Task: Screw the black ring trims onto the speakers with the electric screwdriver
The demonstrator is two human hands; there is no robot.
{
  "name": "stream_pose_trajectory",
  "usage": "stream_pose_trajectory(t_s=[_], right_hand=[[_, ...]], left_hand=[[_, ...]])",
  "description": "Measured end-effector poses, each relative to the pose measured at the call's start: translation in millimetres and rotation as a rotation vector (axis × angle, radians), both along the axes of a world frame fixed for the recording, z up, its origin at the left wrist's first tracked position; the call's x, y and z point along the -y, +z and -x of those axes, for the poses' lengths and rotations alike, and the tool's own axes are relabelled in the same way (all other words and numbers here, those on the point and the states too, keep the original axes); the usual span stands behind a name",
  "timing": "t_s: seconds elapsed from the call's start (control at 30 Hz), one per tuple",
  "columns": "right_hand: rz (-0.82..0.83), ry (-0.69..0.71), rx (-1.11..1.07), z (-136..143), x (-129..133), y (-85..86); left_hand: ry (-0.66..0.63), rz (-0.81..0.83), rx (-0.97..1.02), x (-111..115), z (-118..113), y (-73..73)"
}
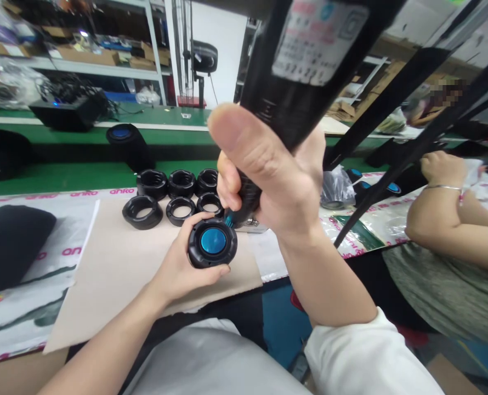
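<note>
My left hand is closed around a round black speaker end with a shiny blue disc facing up. Its thumb lies along the near edge and its fingers go round the far side. In my right hand is a black electric screwdriver, gripped round its body and tilted downward. The tool's teal tip is at the upper right rim of the speaker end; whether they touch, I cannot tell. Just behind my left hand stand several black ring-shaped caps in two rows.
A beige cardboard sheet covers the near bench. On the left lies a dark cloth-covered block. A black cylindrical speaker stands farther back. To the right, a co-worker's arm rests by a plastic bag, beyond slanting black bars.
</note>
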State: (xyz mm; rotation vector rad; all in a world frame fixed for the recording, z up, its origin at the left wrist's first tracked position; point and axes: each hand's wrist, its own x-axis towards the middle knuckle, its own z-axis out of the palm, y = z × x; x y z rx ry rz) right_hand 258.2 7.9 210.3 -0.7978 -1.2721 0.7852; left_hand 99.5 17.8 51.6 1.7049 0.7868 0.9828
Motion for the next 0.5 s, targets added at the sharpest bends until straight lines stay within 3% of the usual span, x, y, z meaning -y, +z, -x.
stream_pose_trajectory(t_s=[0.07,0.1,0.2,0.33,0.5], right_hand=[[-0.125,0.108,-0.096,-11,-3,-2.0],[-0.181,0.073,-0.127,-19,-5,-4.6],[-0.274,-0.222,-0.14,-41,-17,-22.1],[-0.194,-0.399,-0.109,-58,-38,-59.4],[-0.118,-0.385,-0.071,-65,-49,-86.0]], left_hand=[[-0.001,0.028,0.005,0,-1,0.5],[-0.005,0.044,0.005,1,-1,0.6],[-0.011,0.063,0.005,1,-1,0.8],[0.004,0.051,0.009,1,0,0.2],[0.029,0.007,0.007,1,0,0.1]])
